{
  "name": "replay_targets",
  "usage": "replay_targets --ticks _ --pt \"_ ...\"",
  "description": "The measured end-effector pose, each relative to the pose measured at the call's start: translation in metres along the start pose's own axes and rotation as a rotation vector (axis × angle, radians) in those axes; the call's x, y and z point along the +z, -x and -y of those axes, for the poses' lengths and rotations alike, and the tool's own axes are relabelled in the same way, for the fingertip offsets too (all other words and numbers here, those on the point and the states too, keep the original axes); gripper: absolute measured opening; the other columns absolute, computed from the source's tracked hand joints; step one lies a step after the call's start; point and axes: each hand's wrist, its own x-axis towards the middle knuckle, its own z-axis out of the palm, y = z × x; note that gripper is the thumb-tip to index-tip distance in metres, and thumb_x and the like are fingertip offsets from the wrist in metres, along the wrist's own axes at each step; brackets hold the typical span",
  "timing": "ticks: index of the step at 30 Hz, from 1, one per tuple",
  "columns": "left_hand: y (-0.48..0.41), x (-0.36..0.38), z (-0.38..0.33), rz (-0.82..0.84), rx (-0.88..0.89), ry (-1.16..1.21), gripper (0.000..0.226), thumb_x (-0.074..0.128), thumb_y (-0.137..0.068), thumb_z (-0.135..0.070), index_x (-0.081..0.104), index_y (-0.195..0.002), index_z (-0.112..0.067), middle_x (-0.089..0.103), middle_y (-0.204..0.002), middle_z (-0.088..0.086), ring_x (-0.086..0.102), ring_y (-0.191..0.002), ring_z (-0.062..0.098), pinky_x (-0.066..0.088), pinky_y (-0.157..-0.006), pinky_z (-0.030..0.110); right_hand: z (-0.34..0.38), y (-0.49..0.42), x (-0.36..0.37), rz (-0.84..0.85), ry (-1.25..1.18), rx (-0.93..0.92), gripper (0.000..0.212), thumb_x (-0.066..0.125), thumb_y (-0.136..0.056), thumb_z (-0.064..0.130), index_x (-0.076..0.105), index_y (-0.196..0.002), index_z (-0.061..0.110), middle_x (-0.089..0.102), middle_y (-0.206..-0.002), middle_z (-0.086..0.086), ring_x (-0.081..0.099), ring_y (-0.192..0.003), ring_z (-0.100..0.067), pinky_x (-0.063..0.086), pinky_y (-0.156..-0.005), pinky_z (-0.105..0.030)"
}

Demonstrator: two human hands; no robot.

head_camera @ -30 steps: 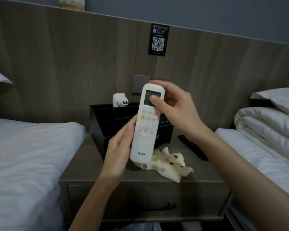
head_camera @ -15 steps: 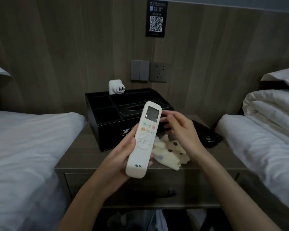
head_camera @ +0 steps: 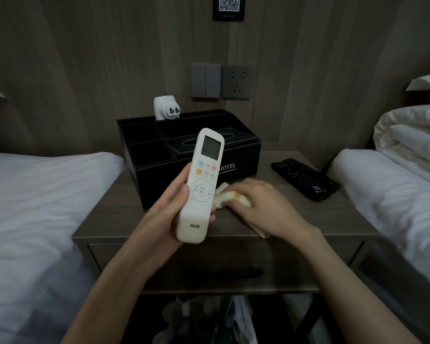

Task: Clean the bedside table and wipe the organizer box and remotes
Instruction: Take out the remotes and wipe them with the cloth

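The white remote (head_camera: 200, 187) is sitting dead centre of the frame. It's being held upright with its buttons facing the camera. The left hand (head_camera: 166, 209) is wrapping round its lower half, thumb lying along the left edge.

Just right of it, the right hand (head_camera: 266, 207) is curling down over the spotted cloth (head_camera: 224, 197), which is lying on the bedside table (head_camera: 109, 214). My guess is it's bunching the cloth up to start on the remote.

Behind both hands, the black organizer box (head_camera: 157, 170) is standing mid-frame with a white plug adapter (head_camera: 164, 108) poking out of a back compartment. The black remote (head_camera: 304, 178) is lying flat on the table, centre right, well apart from the hands.

Progress-wise, I can't tell if anything's been wiped yet. I'm reading this as early: white remote about to get done, with the black one, the box and the tabletop all waiting.

There's a bed (head_camera: 35, 207) lower left, a folded duvet (head_camera: 412, 135) on the right and a wall socket (head_camera: 236, 81) above the box.
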Motion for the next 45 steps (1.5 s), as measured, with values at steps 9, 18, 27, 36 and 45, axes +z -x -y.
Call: replay_targets --ticks 9,18,27,36,45 --pt "0.003 0.013 0.007 0.039 -0.09 0.013 0.045 0.046 -0.095 -0.027 0.046 -0.138 -0.043 0.061 -0.132 -0.003 0.064 -0.102 0.028 0.055 -0.09 0.04 0.023 0.017 -0.04 -0.617 -0.449 -0.05 0.039 0.058 -0.093 0.013 0.057 -0.13 0.026 0.054 -0.129 0.009 0.05 -0.117 0.0 0.039 -0.098 -0.015" --pt "0.004 0.027 0.015 0.063 -0.072 0.008 0.049 0.05 -0.089 -0.026 0.049 -0.136 -0.037 0.064 -0.129 -0.002 0.066 -0.098 0.024 0.056 -0.087 0.035 0.032 0.013 -0.018 -0.485 -0.258 -0.037 0.042 0.055 -0.096 0.025 0.051 -0.137 0.036 0.043 -0.147 0.016 0.042 -0.117 -0.01 0.022 -0.096 0.0" --pt "-0.003 0.021 0.005 -0.009 0.022 0.023 0.043 0.04 -0.099 -0.027 0.045 -0.14 -0.037 0.063 -0.129 -0.005 0.064 -0.109 0.011 0.055 -0.075 0.025 0.05 0.023 -0.007 -0.346 -0.357 -0.188 0.048 0.053 -0.096 0.011 0.05 -0.138 0.033 0.038 -0.149 0.019 0.043 -0.112 -0.002 0.034 -0.096 -0.008" --pt "-0.013 0.016 -0.005 0.004 0.166 0.082 0.044 0.03 -0.105 -0.021 0.033 -0.148 -0.029 0.049 -0.144 0.008 0.053 -0.127 0.024 0.051 -0.096 0.036 0.056 0.028 -0.002 -0.35 -0.38 -0.309 0.05 0.059 -0.08 0.002 0.065 -0.123 0.026 0.057 -0.135 0.011 0.048 -0.11 -0.017 0.041 -0.091 -0.01" --pt "-0.019 -0.001 -0.02 -0.147 0.308 0.07 0.05 0.037 -0.102 -0.022 0.027 -0.151 -0.03 0.033 -0.155 0.004 0.027 -0.141 0.025 0.048 -0.097 0.031 0.049 0.038 0.001 -0.279 -0.461 -0.377 0.027 0.06 -0.071 0.012 0.079 -0.089 0.022 0.073 -0.104 0.011 0.063 -0.09 -0.016 0.053 -0.081 -0.025"
